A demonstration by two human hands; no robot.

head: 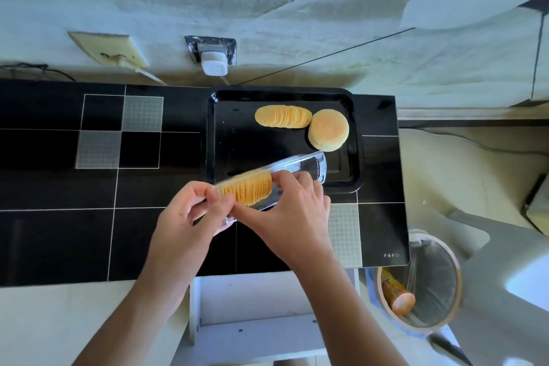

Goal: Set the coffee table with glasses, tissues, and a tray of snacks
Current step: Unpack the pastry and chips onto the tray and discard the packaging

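Clear plastic sleeve [285,171] held between both hands, tilted, far end over the near rim of the black tray [221,140]. Inside the sleeve, a stack of thin golden crackers [248,189], packed on edge at the end nearest the left hand; far part of the sleeve see-through, bare. Left hand [190,217] curled round the near end of the sleeve, thumb and fingertips pinching it. Right hand [289,211] gripping the sleeve from above, fingers bent over the crackers, thumb underneath (exact contact blurred).

Beyond the hands, on the tray: a fanned row of crackers [283,116] lying at the far side, and just right of it, touching or nearly so, a round pale bun [328,130]. Tray resting on a black tiled counter [59,217], grey patterned squares scattered across it.

Farther out, on the wall past the tray, a white plug adapter [214,64] in a socket; left of it a cream wall plate [110,49] with a cord. Right of the right forearm, down on the floor, a round bin [421,282] with an orange tube-shaped package [398,296] inside.
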